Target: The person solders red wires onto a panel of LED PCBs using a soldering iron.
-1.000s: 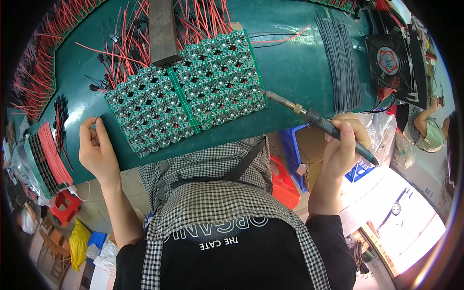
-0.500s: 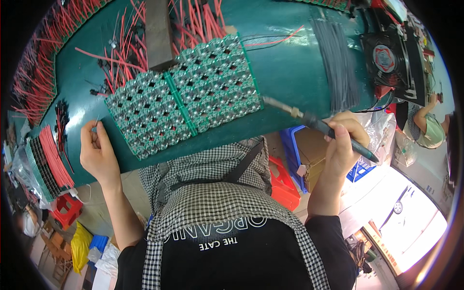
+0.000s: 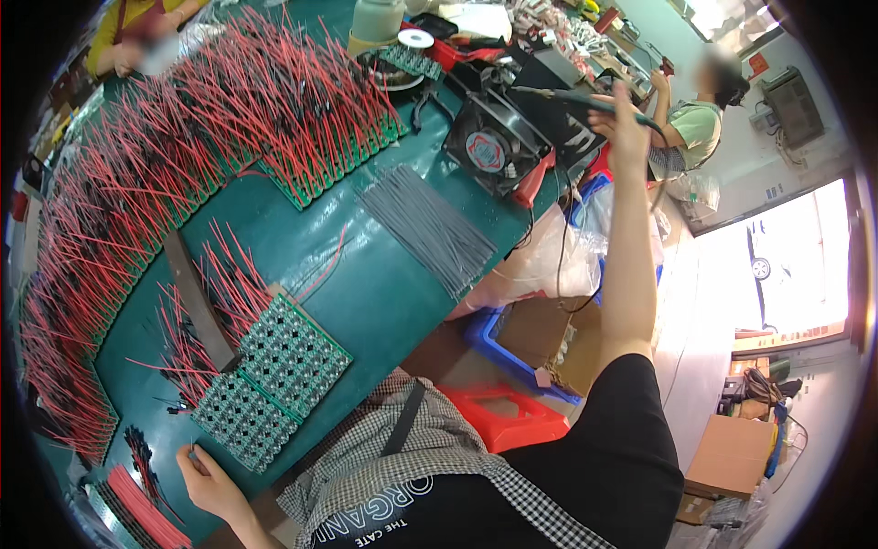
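At the far right my right hand (image 3: 626,133) is closed around a soldering iron (image 3: 574,97). The iron's tip points left, above and behind a black fan (image 3: 489,146). Low on the left, my left hand (image 3: 212,483) is pinched on a thin wire, of which only a short end shows. Beside that hand lies a green circuit board panel (image 3: 297,352) in two joined halves, dotted with solder points. Red wires (image 3: 229,274) stick out from under its far side, and a dark flat bar (image 3: 197,306) rests across them.
Wired boards (image 3: 219,137) form a long curved row along the far left. A grey bundle of thin strips (image 3: 430,224) lies before the fan. Red wires (image 3: 146,512) sit at the near left. Beyond the table edge are a red stool (image 3: 508,416) and co-workers (image 3: 700,128).
My right hand has carried the soldering iron away from the board's right edge, out past the fan. The view has swung right. My left hand stays by the board's left side.
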Tool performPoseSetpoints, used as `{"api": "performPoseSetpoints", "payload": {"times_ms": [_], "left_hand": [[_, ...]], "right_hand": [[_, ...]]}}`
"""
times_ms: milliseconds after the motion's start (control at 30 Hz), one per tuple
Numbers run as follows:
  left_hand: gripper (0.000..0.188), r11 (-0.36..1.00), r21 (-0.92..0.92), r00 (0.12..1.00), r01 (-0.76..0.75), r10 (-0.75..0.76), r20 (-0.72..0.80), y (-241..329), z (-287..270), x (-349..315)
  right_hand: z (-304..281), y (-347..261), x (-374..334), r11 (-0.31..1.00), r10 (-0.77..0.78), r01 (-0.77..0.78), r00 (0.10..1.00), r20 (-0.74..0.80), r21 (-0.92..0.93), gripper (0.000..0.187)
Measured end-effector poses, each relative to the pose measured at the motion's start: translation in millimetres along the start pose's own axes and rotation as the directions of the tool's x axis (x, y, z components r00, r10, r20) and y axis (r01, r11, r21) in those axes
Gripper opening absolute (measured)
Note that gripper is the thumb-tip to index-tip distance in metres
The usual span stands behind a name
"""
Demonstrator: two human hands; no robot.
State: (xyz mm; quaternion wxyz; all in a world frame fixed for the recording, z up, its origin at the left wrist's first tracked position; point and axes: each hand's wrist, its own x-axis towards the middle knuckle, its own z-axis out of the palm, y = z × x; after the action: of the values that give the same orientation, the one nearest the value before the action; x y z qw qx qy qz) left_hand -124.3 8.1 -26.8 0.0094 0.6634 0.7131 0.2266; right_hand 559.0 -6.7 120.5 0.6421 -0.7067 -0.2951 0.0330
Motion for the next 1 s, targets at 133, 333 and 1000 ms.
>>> {"api": "performPoseSetpoints", "payload": {"times_ms": [133,333,1000], "left_hand": [[0.013,1.000,-0.002,1.000,0.006,-0.006,-0.011,0.5,0.5,0.6],[0.015,0.999,-0.038,0.999,0.034,-0.034,-0.005,-7.6,7.2,-0.6],[0.026,-0.125,-0.677,0.528,0.726,0.731,0.431,132.2,-167.5,-52.8]], "right_hand": [[42.4,23.3,49.4,0.988,-0.101,0.100,0.995,-0.001,-0.113,0.054],[96.4,74.9,70.7,0.977,0.173,-0.165,0.984,0.050,-0.132,0.045],[105.6,-136.3,-438.3,0.867,-0.498,-0.150,-0.249,0.831,0.475,0.028]]}}
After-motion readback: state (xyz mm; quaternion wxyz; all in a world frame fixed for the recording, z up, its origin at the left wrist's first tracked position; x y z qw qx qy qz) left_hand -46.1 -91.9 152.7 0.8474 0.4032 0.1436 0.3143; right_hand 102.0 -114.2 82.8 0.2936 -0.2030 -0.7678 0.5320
